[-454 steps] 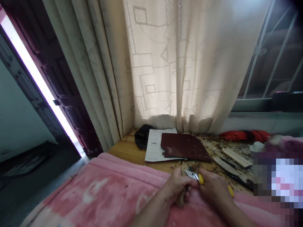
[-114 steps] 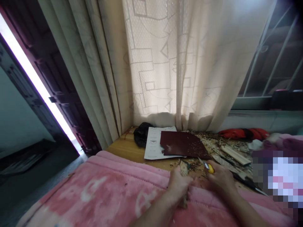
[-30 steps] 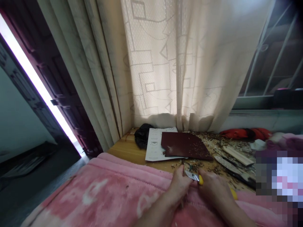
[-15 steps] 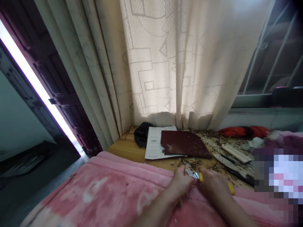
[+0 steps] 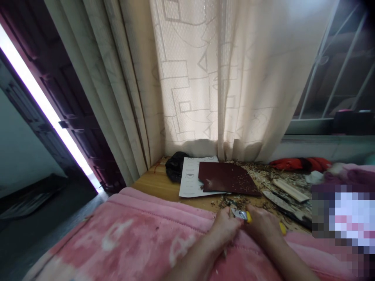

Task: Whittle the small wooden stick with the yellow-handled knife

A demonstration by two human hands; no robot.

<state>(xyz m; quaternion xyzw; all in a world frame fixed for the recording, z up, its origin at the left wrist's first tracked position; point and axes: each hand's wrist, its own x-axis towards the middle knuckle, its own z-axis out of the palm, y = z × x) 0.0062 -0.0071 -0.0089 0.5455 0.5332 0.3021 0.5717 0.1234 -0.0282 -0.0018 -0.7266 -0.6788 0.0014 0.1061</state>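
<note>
My right hand is wrapped round a yellow-handled utility knife. Its yellow ends stick out on both sides of the fist, and its metal front points left. Close beside it, my left hand is closed at the tip of the blade. Whatever the left fingers grip is mostly hidden; I cannot make out its kind. Both hands are over the edge of a pink blanket, with loose wood shavings just beyond them.
A dark red board lies on white printed paper on the wooden table. A black bag is behind left. To the right lie a pale wood strip, a large knife and a red cloth bundle. Curtains hang behind.
My right hand and the utility knife have shifted very slightly, the rear yellow end a little up and left. Both hands keep their grip; the view has turned slightly.
</note>
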